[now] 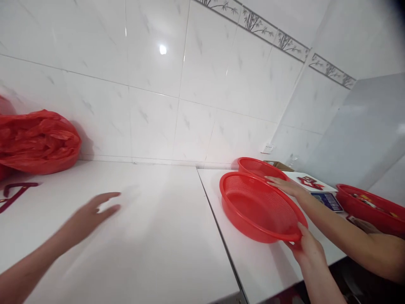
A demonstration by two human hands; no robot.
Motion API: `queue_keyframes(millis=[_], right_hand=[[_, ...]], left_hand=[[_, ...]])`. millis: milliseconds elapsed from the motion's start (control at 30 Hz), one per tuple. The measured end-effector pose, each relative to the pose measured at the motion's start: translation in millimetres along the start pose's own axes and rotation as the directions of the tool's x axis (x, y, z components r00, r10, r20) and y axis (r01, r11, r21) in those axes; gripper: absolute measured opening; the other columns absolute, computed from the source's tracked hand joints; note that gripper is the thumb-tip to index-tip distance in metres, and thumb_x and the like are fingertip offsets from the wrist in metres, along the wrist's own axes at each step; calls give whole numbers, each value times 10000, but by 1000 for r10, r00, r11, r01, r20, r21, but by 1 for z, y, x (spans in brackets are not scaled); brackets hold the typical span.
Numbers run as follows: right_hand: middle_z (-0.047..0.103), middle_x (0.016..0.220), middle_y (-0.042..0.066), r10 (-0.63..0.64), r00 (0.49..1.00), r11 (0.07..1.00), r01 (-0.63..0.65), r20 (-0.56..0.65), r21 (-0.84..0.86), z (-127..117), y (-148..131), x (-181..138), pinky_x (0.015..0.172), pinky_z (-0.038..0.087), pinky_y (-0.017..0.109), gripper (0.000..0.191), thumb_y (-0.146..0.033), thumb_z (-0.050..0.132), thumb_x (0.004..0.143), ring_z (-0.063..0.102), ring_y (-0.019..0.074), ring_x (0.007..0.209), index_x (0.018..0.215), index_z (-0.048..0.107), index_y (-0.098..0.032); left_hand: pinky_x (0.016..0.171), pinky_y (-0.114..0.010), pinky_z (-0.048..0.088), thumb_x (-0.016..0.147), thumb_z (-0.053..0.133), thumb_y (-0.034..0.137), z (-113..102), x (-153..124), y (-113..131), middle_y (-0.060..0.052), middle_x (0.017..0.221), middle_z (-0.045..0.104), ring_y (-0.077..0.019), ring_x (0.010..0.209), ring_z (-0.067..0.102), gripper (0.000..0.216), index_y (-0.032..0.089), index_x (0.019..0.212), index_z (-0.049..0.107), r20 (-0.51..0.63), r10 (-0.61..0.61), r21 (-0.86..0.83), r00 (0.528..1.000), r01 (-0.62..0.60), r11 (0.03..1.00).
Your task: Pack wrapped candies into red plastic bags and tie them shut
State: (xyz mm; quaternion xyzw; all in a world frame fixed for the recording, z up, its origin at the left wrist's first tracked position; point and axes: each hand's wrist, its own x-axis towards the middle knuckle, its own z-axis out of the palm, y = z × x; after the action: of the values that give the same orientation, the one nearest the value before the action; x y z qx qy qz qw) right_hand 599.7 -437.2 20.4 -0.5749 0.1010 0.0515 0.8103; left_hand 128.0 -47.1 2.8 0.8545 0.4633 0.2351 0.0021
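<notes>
My right hand [308, 248] is closed on the near rim of a red round mesh basket [249, 202], which rests tilted on the right-hand white table [253, 261]. Another person's hand [283, 183] lies on the far rim of the same basket, with the arm reaching in from the right. My left hand [91, 213] hovers just above the left white table [152, 228]. Its fingers are stretched out, somewhat blurred, and it holds nothing.
A second red basket [261, 166] sits behind the first, and a third [367, 202], with items in it, stands at far right. A digital scale [325, 198] lies between them. A red plastic bag [38, 141] rests against the tiled wall at left, near red markings [15, 194].
</notes>
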Motion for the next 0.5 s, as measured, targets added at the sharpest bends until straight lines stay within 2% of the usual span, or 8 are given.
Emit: queue_keyframes(millis=[100,167,200,233,267,333,400,500], right_hand=[[612,993,41,-69,998,995,69,2,-67,2,-6,-8,660,528,402,385,-241,661,612,606,202,791,985,575,-203],[579,1116,86,-282,958,945,269,-47,-184,2,-13,-21,806,495,438,486,-321,620,679,579,240,961,1136,523,-186],[539,1198,112,-437,897,874,406,-67,-269,3,-16,-31,894,448,460,544,-361,597,712,535,259,1064,1209,479,-174],[485,1277,134,-607,792,754,548,-66,-362,4,-19,-44,975,378,481,591,-397,573,743,468,276,1160,1268,434,-164],[446,1321,149,-735,678,604,661,8,-446,7,-22,-59,1018,317,507,612,-412,563,760,415,293,1216,1296,412,-158],[400,1359,170,-875,446,320,823,186,-469,17,-24,-92,1024,295,533,591,-405,554,778,363,320,1259,1292,424,-143],[384,1371,171,-901,235,80,916,365,-393,34,-21,-127,1045,251,555,489,-363,526,809,306,330,1301,1242,472,-142],[365,1393,132,-761,0,-185,958,648,-217,62,-11,-172,1023,301,542,340,-263,501,834,275,322,1324,1166,521,-193]], left_hand=[[1020,-480,315,885,416,474,35,12,46,-41,1454,373,-281,1322,339,523,300,1377,375,309,93,-49,947,-82,995],[1047,-554,200,868,378,524,58,17,74,-72,1502,266,-325,1374,214,570,295,1390,370,310,124,-4,943,-129,992],[1045,-569,175,868,352,529,66,19,84,-83,1507,250,-334,1380,191,575,290,1391,372,294,124,14,948,-134,991],[1043,-570,169,871,327,527,72,21,91,-89,1508,243,-336,1380,186,577,287,1394,369,277,126,18,953,-136,991],[1040,-568,171,874,307,520,76,24,95,-93,1507,247,-335,1379,191,575,285,1396,365,269,122,15,955,-131,991],[1036,-571,169,870,296,524,79,27,97,-90,1506,248,-336,1378,193,580,291,1396,363,269,114,4,956,-120,993],[1036,-569,165,866,290,531,79,29,94,-84,1509,241,-334,1380,187,586,294,1397,362,270,116,-10,956,-118,993],[1045,-559,161,864,281,534,78,28,88,-75,1512,234,-323,1385,178,593,283,1393,373,269,126,-48,955,-117,992]])
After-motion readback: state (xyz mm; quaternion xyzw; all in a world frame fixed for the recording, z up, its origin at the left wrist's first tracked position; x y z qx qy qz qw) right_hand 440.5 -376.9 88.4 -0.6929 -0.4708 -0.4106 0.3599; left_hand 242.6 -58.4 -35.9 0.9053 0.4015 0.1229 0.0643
